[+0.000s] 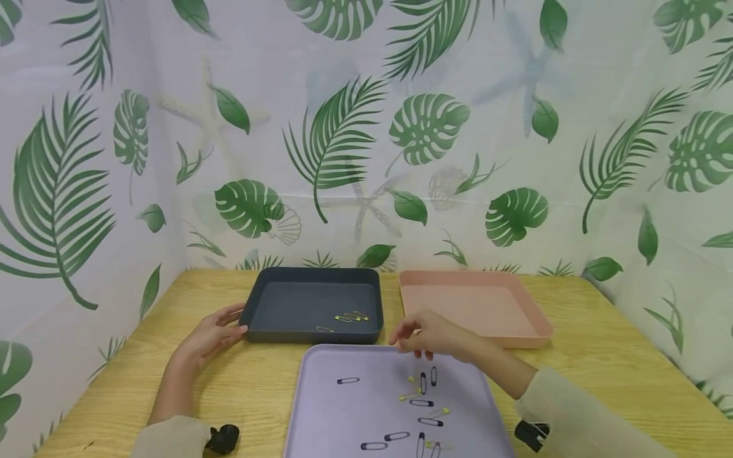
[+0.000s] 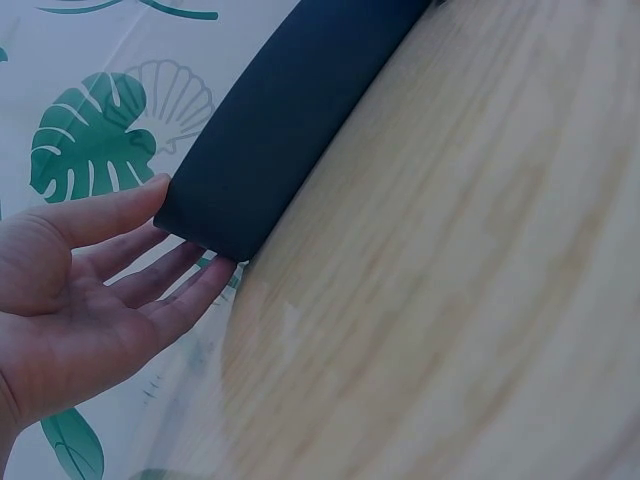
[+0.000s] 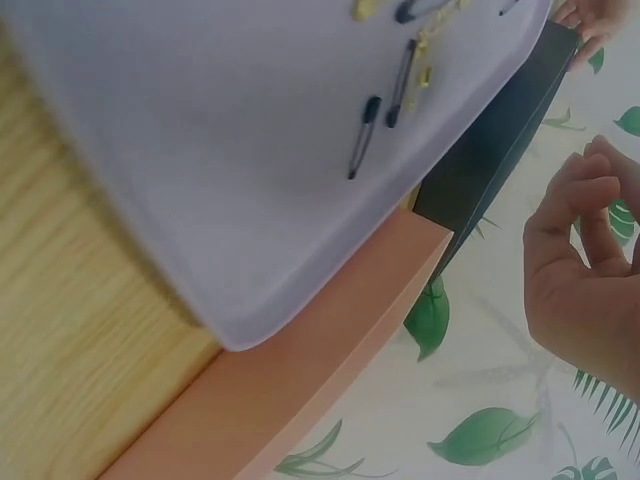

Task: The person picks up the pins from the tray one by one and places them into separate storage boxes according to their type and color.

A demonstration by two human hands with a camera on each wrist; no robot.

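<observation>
At the left, my left hand holds the near left corner of a dark blue-grey tray, thumb and fingertips at its wall. Several yellow safety pins lie inside that tray. My right hand hovers over the far edge of a lavender tray, thumb and index fingertips close together; I cannot tell whether a pin is between them. Black safety pins and a few yellow safety pins are scattered on the lavender tray, mostly at its right side.
A pink tray stands at the back right, beside the dark one. All three trays are on a wood-grain table. Behind and at both sides hangs a white leaf-print cloth.
</observation>
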